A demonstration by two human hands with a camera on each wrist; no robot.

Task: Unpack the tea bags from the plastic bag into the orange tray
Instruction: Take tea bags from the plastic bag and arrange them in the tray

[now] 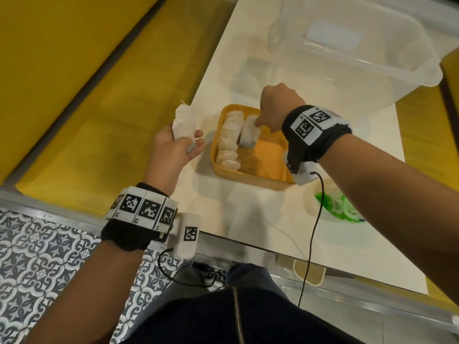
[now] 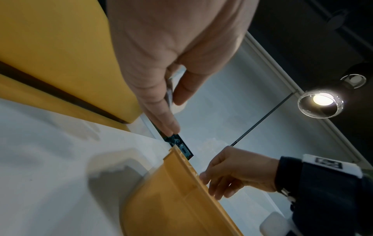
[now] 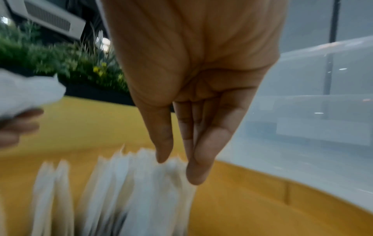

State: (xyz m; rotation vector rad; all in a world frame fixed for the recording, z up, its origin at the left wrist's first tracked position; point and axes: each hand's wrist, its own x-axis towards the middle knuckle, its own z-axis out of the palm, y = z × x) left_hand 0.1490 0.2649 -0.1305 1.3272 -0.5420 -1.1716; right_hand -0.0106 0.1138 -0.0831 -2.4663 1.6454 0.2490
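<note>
The orange tray (image 1: pixel 248 179) sits on the white table, with a row of tea bags (image 1: pixel 229 141) standing along its left side. My right hand (image 1: pixel 258 121) reaches down into the tray and pinches the top of a small stack of tea bags (image 1: pixel 248 134) beside that row. In the right wrist view, thumb and fingers (image 3: pixel 198 169) meet over the blurred tea bags (image 3: pixel 141 191). My left hand (image 1: pixel 190 141) hovers left of the tray, gripping a bundle of tea bags (image 1: pixel 185 120). The plastic bag (image 1: pixel 335 204), clear with green print, lies under my right forearm.
A large clear plastic bin (image 1: pixel 347 50) stands at the table's far end, just behind the tray. Yellow benches (image 1: pixel 74 83) run along the table's left. The table edge (image 1: pixel 248 247) is close to my body, and cables hang from both wrist units.
</note>
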